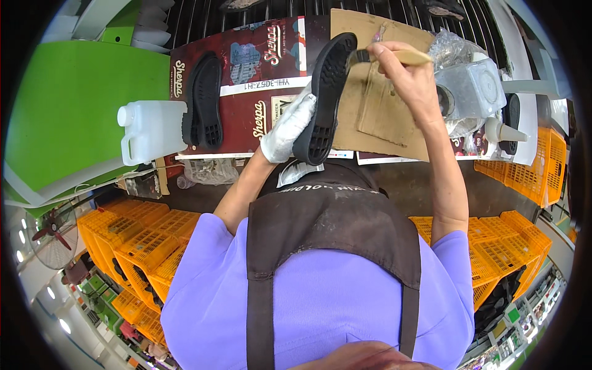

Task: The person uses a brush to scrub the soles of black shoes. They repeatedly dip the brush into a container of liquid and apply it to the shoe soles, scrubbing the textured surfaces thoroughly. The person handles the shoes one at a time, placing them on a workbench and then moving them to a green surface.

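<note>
And here's the black shoe sole (pixel 333 86), tilted up on its long side with its honeycombed face showing, held above the middle of the worktop's near edge. The white-gloved left hand (pixel 288 128) clasps its left edge, thumb on the near side, other fingers mostly hidden. Over on the right, the bare right hand (pixel 408 79) pinches the brush (pixel 414 57) by its pale handle, bristles right by the sole's rim; whether they touch, I can't tell.

Where's the danger? That one-sided grip could let the sole twist under a firm stroke, and an overloaded brush might drip onto the brown cardboard (pixel 391 117) below. A wide elbow swing might catch the clear container (pixel 473 89) near the worktop's right edge.

Across the surface, dark red printed cardboard (pixel 246 114) covers the left half, more black soles (pixel 206 102) lying there, a white jug (pixel 154 131) at the near left corner. Dark rollers (pixel 290 8) run beyond the far edge; orange crates (pixel 512 243) flank the person, a fan (pixel 52 237) stands back left.
</note>
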The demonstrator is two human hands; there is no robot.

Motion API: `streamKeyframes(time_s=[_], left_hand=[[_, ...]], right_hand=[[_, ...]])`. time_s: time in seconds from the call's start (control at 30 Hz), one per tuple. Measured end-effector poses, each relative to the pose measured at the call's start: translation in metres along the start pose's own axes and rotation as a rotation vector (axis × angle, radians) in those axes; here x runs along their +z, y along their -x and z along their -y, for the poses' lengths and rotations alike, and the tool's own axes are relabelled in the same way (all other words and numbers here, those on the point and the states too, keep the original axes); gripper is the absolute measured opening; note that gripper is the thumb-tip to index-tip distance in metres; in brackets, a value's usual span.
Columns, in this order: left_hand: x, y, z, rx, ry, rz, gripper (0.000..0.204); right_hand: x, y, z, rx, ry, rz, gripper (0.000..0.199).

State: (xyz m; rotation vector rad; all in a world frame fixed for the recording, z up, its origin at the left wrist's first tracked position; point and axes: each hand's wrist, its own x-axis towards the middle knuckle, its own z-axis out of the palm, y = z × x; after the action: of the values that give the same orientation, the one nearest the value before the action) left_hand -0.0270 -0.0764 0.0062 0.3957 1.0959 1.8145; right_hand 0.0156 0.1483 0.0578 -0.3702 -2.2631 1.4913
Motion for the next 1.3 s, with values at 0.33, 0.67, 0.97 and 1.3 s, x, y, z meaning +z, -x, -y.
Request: streamKeyframes(time_s=[0.33,0.67,0.97,1.3], left_hand=[[-0.013,-0.012,0.005,-0.02,0.526,0.015,0.053],[-0.007,-0.02,-0.003,-0.042,0.465,-0.053,0.049],[0.05,-0.016,-0.093,0.026,0.493,0.181,0.059],[0.077,-0.263,-0.312,0.732,-0.772,-0.464,0.045]], right_hand=[[0.006,0.047,0.03,-0.541,-0.105,0.605,0.019],[-0.004,0.056,0.039,-0.274,-0.208,0.56,0.014],[-0.058,0.066,-0.003,0.005,-0.894,-0.264,0.018],[-0.046,0.071,0.013,0.071,-0.74,-0.221,0.019]])
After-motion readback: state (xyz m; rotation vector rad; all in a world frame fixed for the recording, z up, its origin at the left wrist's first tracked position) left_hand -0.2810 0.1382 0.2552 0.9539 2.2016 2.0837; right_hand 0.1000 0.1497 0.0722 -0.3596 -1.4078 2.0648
